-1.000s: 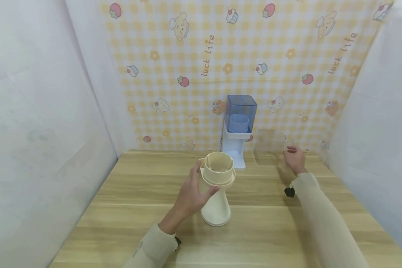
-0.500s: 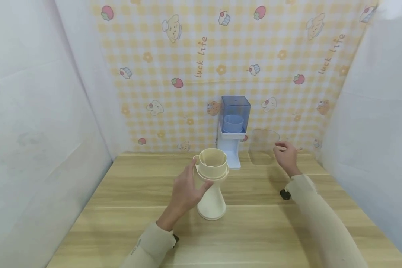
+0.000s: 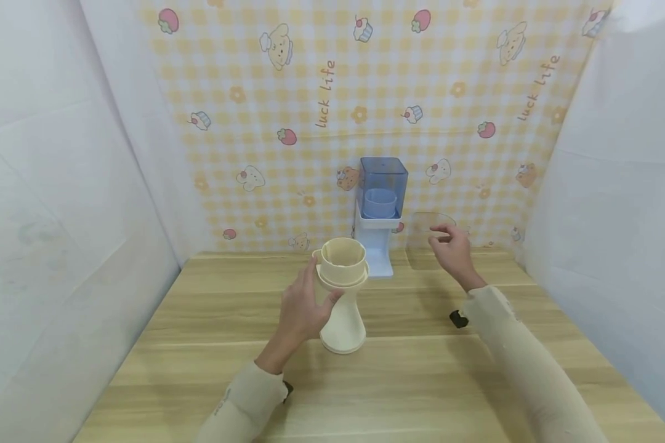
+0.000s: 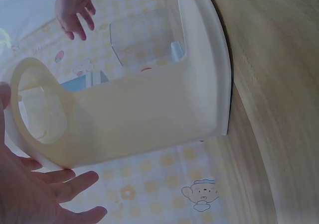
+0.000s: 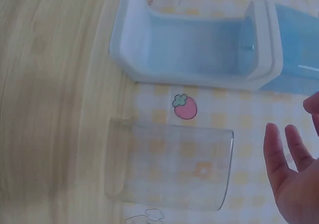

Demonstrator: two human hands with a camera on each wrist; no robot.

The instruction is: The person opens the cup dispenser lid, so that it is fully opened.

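My left hand (image 3: 302, 307) grips a cream-coloured dispenser stand (image 3: 343, 326) by its ringed top, thumb in front and fingers at the left side. A round cream cup (image 3: 343, 264) sits in that ring, and the stand's rounded foot is on or close over the table. My right hand (image 3: 454, 252) holds nothing; its fingers are loosely bent. In the right wrist view its fingertips hover near the upper end of a clear see-through container (image 5: 169, 167), with a gap between. This container stands upright at the table's back, to the right of a white dispenser (image 3: 375, 249) with a blue see-through cover (image 3: 384, 172).
The wood-grain table (image 3: 227, 307) meets a yellow checked cloth (image 3: 266, 154) with cartoon prints at the back. White sheets hang on the left (image 3: 44, 246) and right (image 3: 598, 215). Inside the blue cover a round cup (image 3: 380, 204) shows through.
My right hand has moved left, from the clear container's right edge to over it. The left hand has shifted the cream stand slightly back toward the cloth. The head view has turned a little right.
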